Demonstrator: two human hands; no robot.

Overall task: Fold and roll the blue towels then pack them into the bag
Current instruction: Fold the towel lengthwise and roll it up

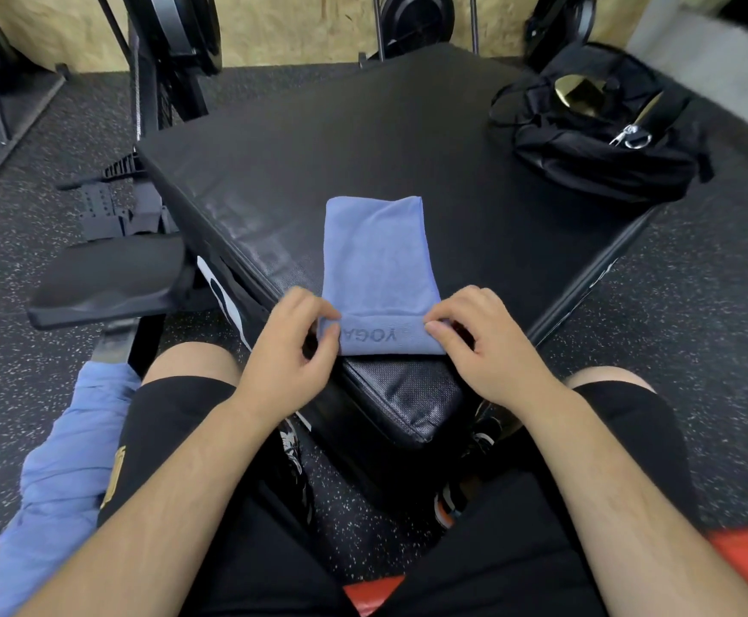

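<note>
Narrow folded towel (376, 260) lies on the black pad (363, 140), near end at the pad's near corner, long axis running straight away from the person. Near end is turned over once. Grip: left hand (292, 345) pinches that turn's left end, right hand (483, 345) its right end, hands apart. Roll likely goes outward. Black bag (603, 144) sits at the far right corner, nearer the right hand.

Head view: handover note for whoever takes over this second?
Hands: left hand and right hand each pinch one end of the roll's first turn at the folded towel's near edge.
It lies lengthwise on the black pad.
A second towel hangs crumpled by the left thigh.
The bag sits at the pad's far right corner.
Done: fold, roll started.
Left: finish roll, do second towel, pack both.
</note>
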